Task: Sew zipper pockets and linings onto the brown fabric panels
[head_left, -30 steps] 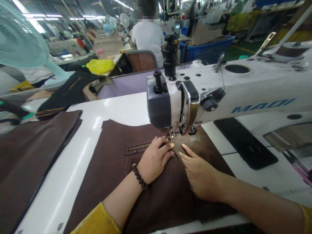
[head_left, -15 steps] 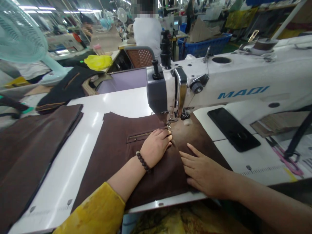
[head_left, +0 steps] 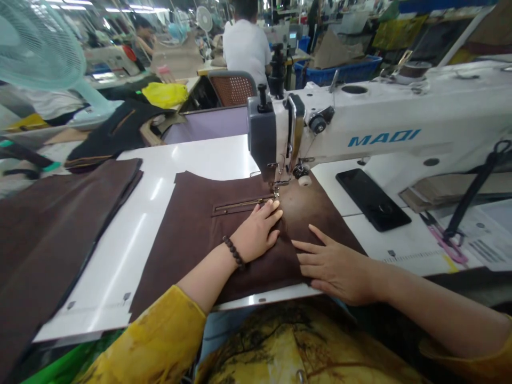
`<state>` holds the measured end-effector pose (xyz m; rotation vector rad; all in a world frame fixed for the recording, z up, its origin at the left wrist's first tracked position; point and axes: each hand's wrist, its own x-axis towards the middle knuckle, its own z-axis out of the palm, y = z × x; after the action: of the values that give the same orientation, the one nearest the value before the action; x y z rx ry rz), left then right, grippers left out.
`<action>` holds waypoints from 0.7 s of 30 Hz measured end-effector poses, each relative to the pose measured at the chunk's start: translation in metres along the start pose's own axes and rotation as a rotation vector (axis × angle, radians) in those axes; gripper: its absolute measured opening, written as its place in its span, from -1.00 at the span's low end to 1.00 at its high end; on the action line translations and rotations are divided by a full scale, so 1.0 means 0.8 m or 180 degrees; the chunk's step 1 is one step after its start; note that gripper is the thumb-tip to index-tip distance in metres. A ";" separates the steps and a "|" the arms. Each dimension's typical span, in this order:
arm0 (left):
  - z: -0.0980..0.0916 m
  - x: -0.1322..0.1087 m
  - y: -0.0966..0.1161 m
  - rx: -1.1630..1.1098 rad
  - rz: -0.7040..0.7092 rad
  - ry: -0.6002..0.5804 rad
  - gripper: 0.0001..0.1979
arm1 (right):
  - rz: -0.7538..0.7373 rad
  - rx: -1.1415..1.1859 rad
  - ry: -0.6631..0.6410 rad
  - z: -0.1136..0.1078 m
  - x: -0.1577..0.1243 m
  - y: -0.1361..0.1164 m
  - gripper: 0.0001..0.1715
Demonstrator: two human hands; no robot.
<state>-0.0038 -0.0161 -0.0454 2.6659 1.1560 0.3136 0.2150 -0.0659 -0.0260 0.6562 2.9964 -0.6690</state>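
Observation:
A dark brown garment panel (head_left: 176, 240) lies flat under the needle and presser foot (head_left: 276, 191) of a white sewing machine (head_left: 384, 114). Set into the panel is a zipper (head_left: 240, 205) with brass-coloured teeth. My left hand (head_left: 258, 226) rests on the panel just in front of the presser foot, fingers stretched toward it and the palm down. To its right, my right hand (head_left: 336, 264) lies with fingers spread over the panel's right part, near the front edge. Neither hand grips anything that I can see.
Another stack of brown panels (head_left: 52, 240) lies on the left. A black phone (head_left: 372, 200) and pink-handled scissors (head_left: 446, 240) lie at the right. A pale green fan (head_left: 40, 48) stands at the back left. A person in a white shirt (head_left: 247, 50) sits beyond the machine.
The view has tilted down a little, showing more of my lap. My left fingers lie slightly flatter, and more of the zipper shows. Both hands stay on the panel.

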 end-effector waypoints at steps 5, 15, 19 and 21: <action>-0.003 0.001 0.001 0.0015 0.0006 -0.0087 -0.56 | 0.0226 -0.0040 0.0250 0.010 -0.017 -0.012 -0.58; -0.010 0.000 0.029 0.0110 -0.0514 -0.0237 -0.49 | 0.0397 -0.0026 0.0375 0.020 0.004 -0.018 -0.72; -0.004 -0.005 0.030 0.0067 -0.0475 -0.0065 -0.44 | 0.0355 -0.0077 0.0365 0.020 0.001 -0.016 -0.62; 0.000 -0.007 0.027 -0.0034 -0.0434 0.0006 -0.42 | 0.0431 -0.0164 0.0331 0.019 0.000 -0.017 -0.49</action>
<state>0.0074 -0.0347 -0.0396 2.5618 1.3247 0.2979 0.2079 -0.0834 -0.0343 0.9083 3.0147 -0.5657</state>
